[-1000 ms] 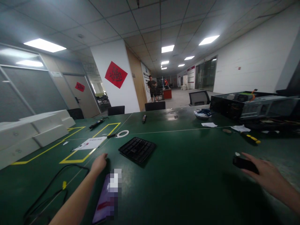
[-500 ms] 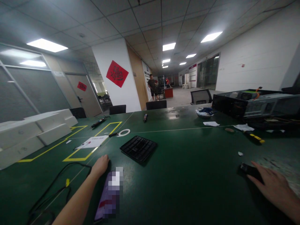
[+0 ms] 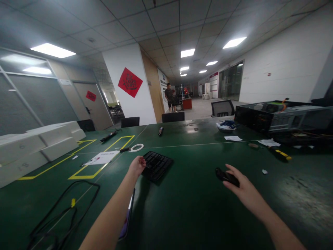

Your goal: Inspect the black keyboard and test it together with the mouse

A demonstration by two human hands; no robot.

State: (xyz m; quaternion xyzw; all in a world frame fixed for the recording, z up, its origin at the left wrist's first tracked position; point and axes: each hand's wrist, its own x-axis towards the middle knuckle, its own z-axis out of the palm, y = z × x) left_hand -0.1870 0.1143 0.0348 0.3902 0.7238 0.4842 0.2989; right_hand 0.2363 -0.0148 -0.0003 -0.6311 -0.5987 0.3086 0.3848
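Note:
My left hand is over the left edge of a flat black gridded plastic panel. Its fingers are curled together, and I cannot tell whether they touch the panel or hold anything small. Beneath my left forearm lies a phone, mostly covered. On the right, my right hand grips a small oblong black object between thumb and fingers, above the green tabletop. What kind of object it is I cannot make out.
A black cable loops at front left near white blocks. A white tape ring and paper lie beyond the left hand. At right are a computer case, a bowl and a yellow-black tool. A person stands far back.
My left hand has moved forward and right, from beside the phone to the panel's edge. My right hand has come inward to the left, carrying the black object.

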